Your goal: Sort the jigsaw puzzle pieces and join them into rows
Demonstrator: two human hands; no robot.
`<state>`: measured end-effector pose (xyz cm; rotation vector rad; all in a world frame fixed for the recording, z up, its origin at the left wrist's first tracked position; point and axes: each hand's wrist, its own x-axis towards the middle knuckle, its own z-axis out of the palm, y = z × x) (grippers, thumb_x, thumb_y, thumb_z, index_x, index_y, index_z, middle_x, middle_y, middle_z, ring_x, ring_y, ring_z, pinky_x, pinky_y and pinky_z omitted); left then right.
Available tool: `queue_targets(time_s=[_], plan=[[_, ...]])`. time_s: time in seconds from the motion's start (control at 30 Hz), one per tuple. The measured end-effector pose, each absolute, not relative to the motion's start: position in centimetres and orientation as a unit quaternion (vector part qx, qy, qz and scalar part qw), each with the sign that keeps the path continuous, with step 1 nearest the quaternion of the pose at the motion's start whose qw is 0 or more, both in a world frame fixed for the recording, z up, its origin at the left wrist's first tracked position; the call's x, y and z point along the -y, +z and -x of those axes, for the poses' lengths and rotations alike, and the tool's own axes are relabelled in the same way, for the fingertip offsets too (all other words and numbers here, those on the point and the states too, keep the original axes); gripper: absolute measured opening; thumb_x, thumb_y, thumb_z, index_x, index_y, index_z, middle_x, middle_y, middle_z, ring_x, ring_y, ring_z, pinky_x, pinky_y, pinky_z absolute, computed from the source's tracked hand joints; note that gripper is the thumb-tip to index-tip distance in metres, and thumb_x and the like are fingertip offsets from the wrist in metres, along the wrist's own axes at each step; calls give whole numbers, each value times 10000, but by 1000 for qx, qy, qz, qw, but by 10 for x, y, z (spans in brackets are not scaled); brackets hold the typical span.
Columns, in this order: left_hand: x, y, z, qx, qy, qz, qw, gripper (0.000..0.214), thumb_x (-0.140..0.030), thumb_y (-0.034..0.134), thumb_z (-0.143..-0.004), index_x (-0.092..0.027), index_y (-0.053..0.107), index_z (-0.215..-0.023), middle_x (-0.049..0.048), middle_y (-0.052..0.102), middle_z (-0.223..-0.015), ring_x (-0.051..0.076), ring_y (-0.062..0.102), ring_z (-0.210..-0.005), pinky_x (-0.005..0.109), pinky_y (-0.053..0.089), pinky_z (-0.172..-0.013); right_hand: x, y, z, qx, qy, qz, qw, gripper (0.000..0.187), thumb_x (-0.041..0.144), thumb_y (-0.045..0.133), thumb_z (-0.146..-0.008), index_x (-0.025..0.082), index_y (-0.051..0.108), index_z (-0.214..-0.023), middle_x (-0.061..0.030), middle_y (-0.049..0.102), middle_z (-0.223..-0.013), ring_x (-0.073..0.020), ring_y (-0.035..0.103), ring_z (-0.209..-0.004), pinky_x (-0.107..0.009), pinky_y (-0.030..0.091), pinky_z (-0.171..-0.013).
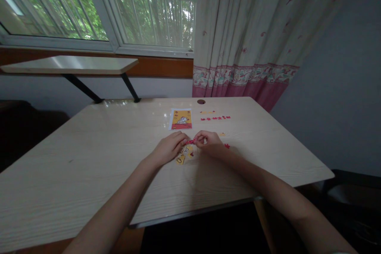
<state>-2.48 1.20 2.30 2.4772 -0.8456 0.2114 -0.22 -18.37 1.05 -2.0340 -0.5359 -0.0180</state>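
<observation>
Both hands meet over the desk in front of the picture card. My left hand point(172, 145) is closed, its fingertips at one end of a small red jigsaw piece point(190, 141). At the other end, my right hand point(208, 142) pinches the red, thumb and finger together; whether this is one piece or two joined, I cannot tell. Several loose yellow jigsaw pieces point(180, 160) with bits of drawing lie just below the hands. Partly hidden by my right hand, a red piece point(227, 146) and a yellow piece point(222, 134) rest on its far side.
A picture card point(181, 119) with a white cartoon animal on yellow and red lies beyond the hands. Right of it are a row of red pieces point(215, 118) and a few yellow ones point(207, 112). A raised shelf point(74, 63) stands at the desk's point(104, 166) back left.
</observation>
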Motion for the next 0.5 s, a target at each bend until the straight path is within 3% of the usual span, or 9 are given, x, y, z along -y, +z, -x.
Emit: queue_targets(time_s=[0.13, 0.3, 0.5], plan=[[-12, 22, 24, 303, 73, -911, 271, 221, -232, 307, -913, -183, 509, -837, 27, 548, -835, 155, 501, -794, 267, 397, -708, 185, 4, -2, 218, -10, 829, 515, 82, 202, 584, -683, 172, 627, -747, 17, 622, -615, -83, 529, -546, -189, 397, -533], [-15, 19, 23, 292, 85, -926, 222, 239, -288, 344, -906, -175, 526, -799, 37, 542, -824, 165, 508, -798, 275, 407, -704, 187, 0, -7, 242, -7, 810, 534, 266, 298, 586, -745, 181, 638, -977, 15, 641, -657, -76, 490, -537, -197, 383, -537], [-18, 18, 22, 262, 103, -944, 174, 261, -345, 368, -896, -184, 571, -861, 48, 543, -871, 180, 525, -842, 285, 426, -708, 186, -3, -8, 257, 6, 797, 547, 262, 329, 583, -769, 189, 634, -984, -10, 669, -734, -107, 576, -645, -226, 434, -610]])
